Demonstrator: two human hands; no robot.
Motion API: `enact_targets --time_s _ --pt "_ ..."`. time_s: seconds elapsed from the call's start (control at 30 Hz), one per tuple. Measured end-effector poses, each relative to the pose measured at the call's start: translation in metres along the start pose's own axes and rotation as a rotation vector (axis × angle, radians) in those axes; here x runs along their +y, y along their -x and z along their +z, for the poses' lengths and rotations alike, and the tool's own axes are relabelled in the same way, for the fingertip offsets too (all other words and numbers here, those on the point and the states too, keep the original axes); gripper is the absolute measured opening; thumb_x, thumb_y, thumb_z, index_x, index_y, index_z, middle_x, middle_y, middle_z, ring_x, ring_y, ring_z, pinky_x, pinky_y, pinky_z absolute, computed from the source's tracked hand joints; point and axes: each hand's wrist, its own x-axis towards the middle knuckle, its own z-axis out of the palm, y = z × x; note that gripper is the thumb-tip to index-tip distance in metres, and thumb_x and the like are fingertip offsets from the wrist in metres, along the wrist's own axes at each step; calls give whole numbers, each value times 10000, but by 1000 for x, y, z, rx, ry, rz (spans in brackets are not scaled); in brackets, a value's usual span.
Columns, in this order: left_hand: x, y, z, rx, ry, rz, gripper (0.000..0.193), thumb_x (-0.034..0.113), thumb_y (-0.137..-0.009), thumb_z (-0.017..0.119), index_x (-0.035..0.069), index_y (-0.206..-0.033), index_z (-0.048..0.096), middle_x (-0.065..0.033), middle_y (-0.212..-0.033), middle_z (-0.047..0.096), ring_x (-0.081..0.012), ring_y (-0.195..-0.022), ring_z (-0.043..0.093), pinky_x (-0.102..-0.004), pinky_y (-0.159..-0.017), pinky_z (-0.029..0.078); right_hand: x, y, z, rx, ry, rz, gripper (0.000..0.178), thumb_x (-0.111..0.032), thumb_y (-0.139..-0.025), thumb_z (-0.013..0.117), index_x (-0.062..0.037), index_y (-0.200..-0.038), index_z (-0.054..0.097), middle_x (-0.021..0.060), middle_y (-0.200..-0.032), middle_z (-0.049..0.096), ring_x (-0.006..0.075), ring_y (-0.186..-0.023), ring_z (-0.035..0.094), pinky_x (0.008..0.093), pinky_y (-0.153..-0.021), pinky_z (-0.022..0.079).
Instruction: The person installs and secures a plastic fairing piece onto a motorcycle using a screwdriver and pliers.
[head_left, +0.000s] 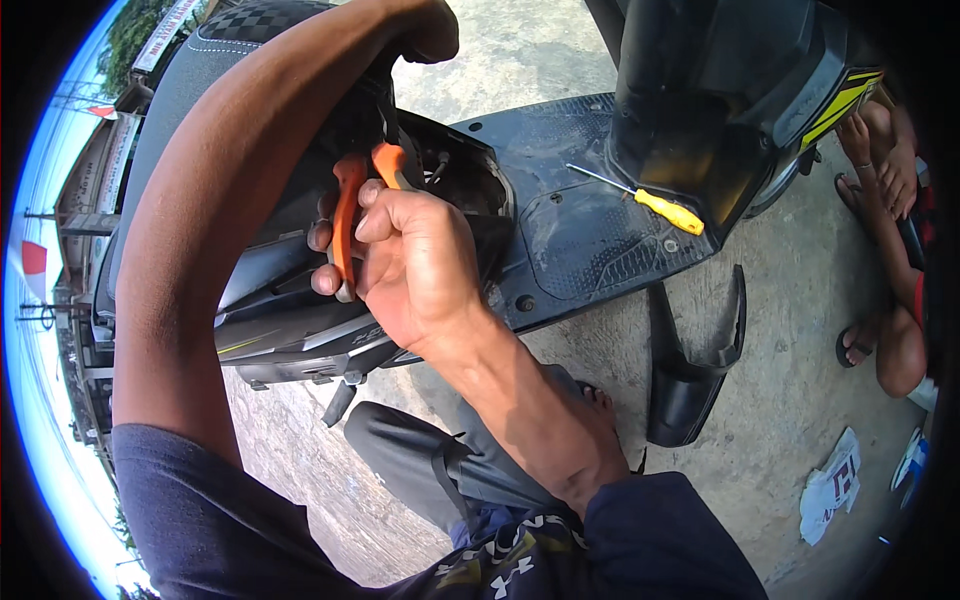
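My right hand (410, 260) is closed around a pair of pliers with orange handles (345, 220), in front of the scooter's opened body below the seat. The jaws of the pliers are hidden in the dark area there. My left arm reaches over the scooter seat (185, 115), and my left hand (430, 32) bends down on its far side at the top edge. Its fingers are hidden. Beside the pliers, the uncovered opening (485, 190) in the scooter body shows cables and parts inside.
A yellow-handled screwdriver (668, 212) lies on the scooter's footboard (590, 255). On the concrete below rests a loose black plastic cover (685, 400). At the right, another person (900, 300) sits close by, and a white plastic wrapper (830, 487) lies on the ground.
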Motion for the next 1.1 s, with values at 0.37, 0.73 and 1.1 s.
enact_targets --time_s 0.37,0.73,1.1 --pt "-14 -27 30 -316 -58 124 81 40 -845 683 -1 -909 654 -78 -771 614 -223 -785 621 -339 -674 498 -49 77 -56 -204 810 -21 360 -5 -838 520 54 -1180 612 77 -1083 650 198 -1069 640 337 -982 500" --pt "133 94 -28 576 1119 -208 221 169 -1031 675 -4 -1167 653 -146 -1013 717 -162 -921 716 -291 -814 560 -53 259 -377 342 2200 577 260 -254 -898 696 -30 -1030 701 186 -1029 691 373 -1022 680 453 -959 521" --pt "267 194 57 926 2051 -786 139 62 -960 714 21 -1084 667 -108 -1136 649 -198 -1036 635 -353 -979 475 -74 105 -126 -108 956 -328 268 -12 -961 738 32 -1207 640 126 -1126 707 166 -1054 706 299 -895 586"
